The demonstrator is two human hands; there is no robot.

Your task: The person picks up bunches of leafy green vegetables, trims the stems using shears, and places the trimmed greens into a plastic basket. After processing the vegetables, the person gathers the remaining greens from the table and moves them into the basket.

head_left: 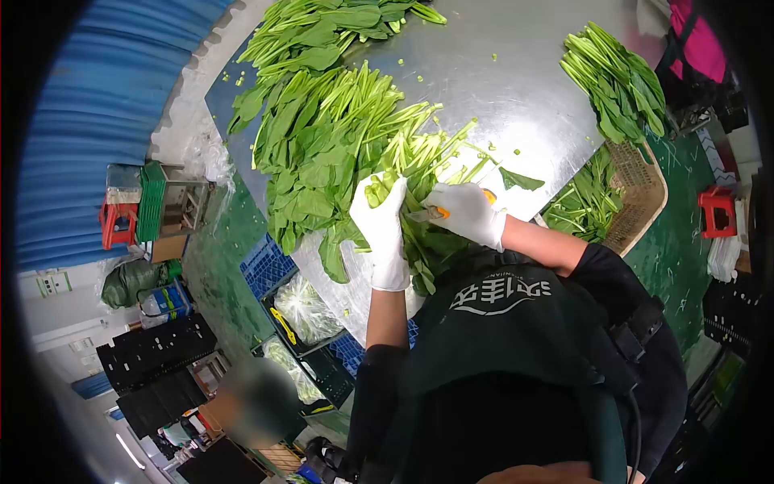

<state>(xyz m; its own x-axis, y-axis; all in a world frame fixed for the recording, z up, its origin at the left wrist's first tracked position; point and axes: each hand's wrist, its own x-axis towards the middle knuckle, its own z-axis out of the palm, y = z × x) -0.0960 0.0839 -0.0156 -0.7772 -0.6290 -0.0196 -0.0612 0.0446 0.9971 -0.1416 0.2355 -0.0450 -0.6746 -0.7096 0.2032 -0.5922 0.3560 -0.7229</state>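
My left hand (379, 222), in a white glove, is closed around the cut stalk ends of some leafy greens (431, 246), whose leaves hang down toward my apron. My right hand (466, 211), also gloved in white, grips an orange-handled knife (439, 212) close beside that bunch. Most of the blade is hidden. Just beyond my hands lies a large pile of leafy greens (310, 153), light stalks pointing mostly right. A loose leaf (520, 179) rests on the metal table (484, 81), right of my right hand.
More greens (322, 36) lie at the table's far left, and another bunch (614, 81) at its right edge. A tan basket (641, 198) with greens stands at right. Crates (326, 367) with bagged produce sit below left. A blurred person (258, 403) is lower left.
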